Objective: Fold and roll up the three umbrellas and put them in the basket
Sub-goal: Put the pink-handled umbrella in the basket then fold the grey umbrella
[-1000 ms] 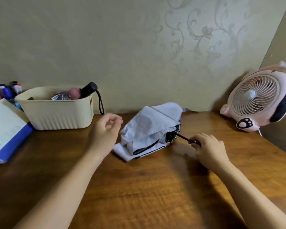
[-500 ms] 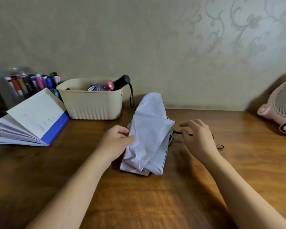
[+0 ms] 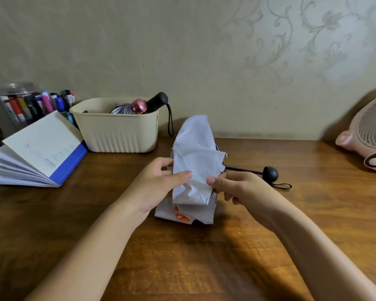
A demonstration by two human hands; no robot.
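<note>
A white folding umbrella (image 3: 194,153) lies loosely bunched in the middle of the wooden table, with an orange patch showing at its near end. Its thin black shaft ends in a round black handle (image 3: 270,173) with a wrist loop, pointing right. My left hand (image 3: 159,186) pinches the white fabric from the left. From the right, my right hand (image 3: 239,187) pinches the same fold. A cream basket (image 3: 117,132) stands at the back left and holds two rolled umbrellas, one with a pink handle (image 3: 139,106), one with a black handle (image 3: 159,101).
An open blue-edged booklet (image 3: 41,148) lies at the left beside the basket. Behind it stands a clear jar of coloured markers (image 3: 30,104). A pink desk fan (image 3: 369,135) sits at the right edge against the wall.
The view has swung left. Both hands have closed in on the white umbrella and now pinch its fabric; the right hand has left the shaft, so the handle shows.
</note>
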